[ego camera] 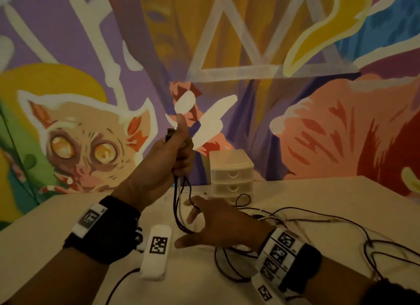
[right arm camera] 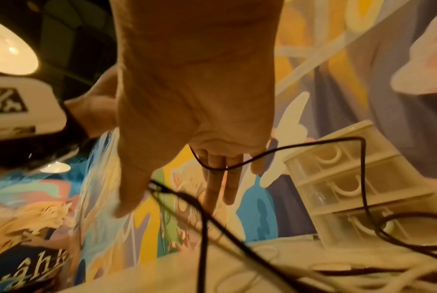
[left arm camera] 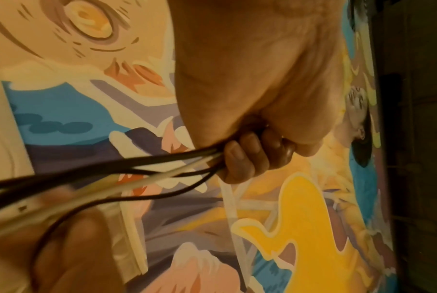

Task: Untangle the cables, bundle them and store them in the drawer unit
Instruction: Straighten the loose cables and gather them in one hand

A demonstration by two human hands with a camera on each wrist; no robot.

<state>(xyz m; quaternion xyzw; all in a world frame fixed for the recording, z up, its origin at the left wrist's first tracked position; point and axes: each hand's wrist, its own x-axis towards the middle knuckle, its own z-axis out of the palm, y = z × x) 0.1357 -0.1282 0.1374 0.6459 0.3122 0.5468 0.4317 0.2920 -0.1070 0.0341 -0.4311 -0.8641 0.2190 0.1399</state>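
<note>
My left hand (ego camera: 179, 145) is raised above the table, fist closed around several black cables and one white cable (left arm camera: 147, 170), thumb pointing up. The bundled cables (ego camera: 178, 204) hang down from it in loops. My right hand (ego camera: 204, 222) hovers low over the table with fingers spread and straight; a thin black cable (right arm camera: 282, 150) crosses its fingers (right arm camera: 220, 178). More black cables (ego camera: 341, 227) lie tangled on the table to the right. The small translucent drawer unit (ego camera: 231, 175) stands at the table's back edge, drawers shut.
A white table (ego camera: 318, 197) stands against a bright painted mural wall (ego camera: 250, 54). A white tagged block (ego camera: 156, 252) lies on the table near my left wrist, with a dark cable running from it. Cable loops spread toward the table's right side.
</note>
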